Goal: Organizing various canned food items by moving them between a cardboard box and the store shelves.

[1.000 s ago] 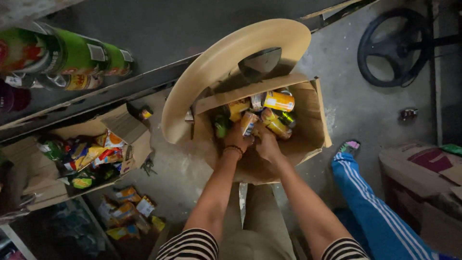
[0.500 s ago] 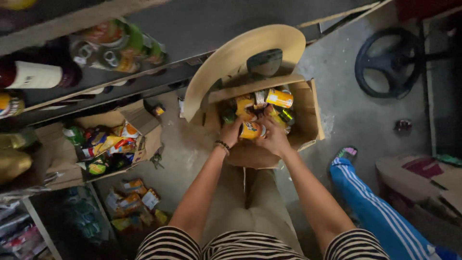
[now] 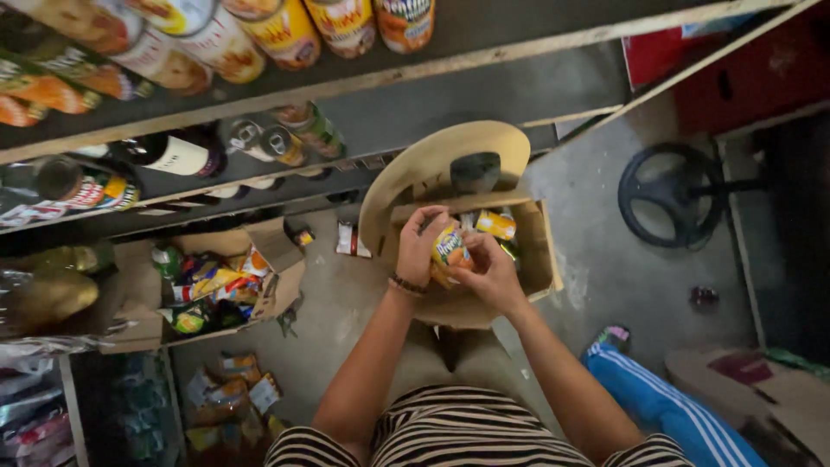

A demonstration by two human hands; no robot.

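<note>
Lifted since earlier: yellow can (image 3: 450, 251) | both hands (image 3: 421, 246) (image 3: 493, 275) | upright-tilted over box (image 3: 540, 259)

Striped black-and-white top, dark bracelet (image 3: 405, 284) on left wrist.

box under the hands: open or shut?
Open. The cardboard box has its flaps spread and packets show inside; the left hand and right hand hold a yellow packet above it.

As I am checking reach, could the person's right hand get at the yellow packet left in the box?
Probably yes: the right hand hovers over the open box, the yellow packet uncovered just beyond.
</note>
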